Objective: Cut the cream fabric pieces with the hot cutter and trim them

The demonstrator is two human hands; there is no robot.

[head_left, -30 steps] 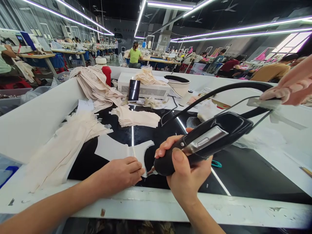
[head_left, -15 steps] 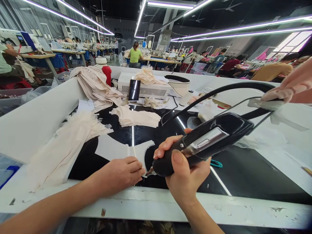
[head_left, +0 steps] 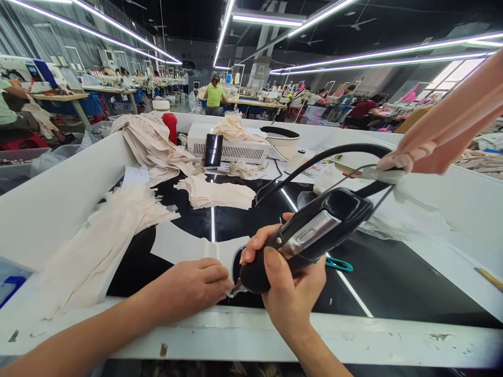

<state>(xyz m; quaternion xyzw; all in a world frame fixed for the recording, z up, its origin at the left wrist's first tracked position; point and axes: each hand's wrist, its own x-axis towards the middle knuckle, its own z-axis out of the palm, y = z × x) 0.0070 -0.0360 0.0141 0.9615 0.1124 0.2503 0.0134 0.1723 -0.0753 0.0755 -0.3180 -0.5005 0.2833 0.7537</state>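
Observation:
My right hand [head_left: 288, 277] is wrapped round a black handheld tool [head_left: 306, 235] with a silver panel. Its narrow tip meets the lower edge of a white cut piece [head_left: 181, 243] lying on the black table surface [head_left: 401, 283]. My left hand [head_left: 196, 283] rests on that piece just left of the tip, fingers pressed together; what lies under the fingertips is hidden. A thick black cable [head_left: 334, 152] runs from the tool and is tied to hanging pink fabric [head_left: 436, 131] at the upper right.
Cream fabric strips [head_left: 94, 241] lie at the left, a fabric stack [head_left: 216, 192] in the middle. A phone [head_left: 213, 151] leans on a white box [head_left: 192, 141]. Right of my right hand is a teal cutter [head_left: 339, 264]. A red container [head_left: 170, 127] stands behind.
The tool and my right hand have moved slightly left and down, with the tip lower along the piece's edge. The hanging pink fabric and cable have shifted left in view.

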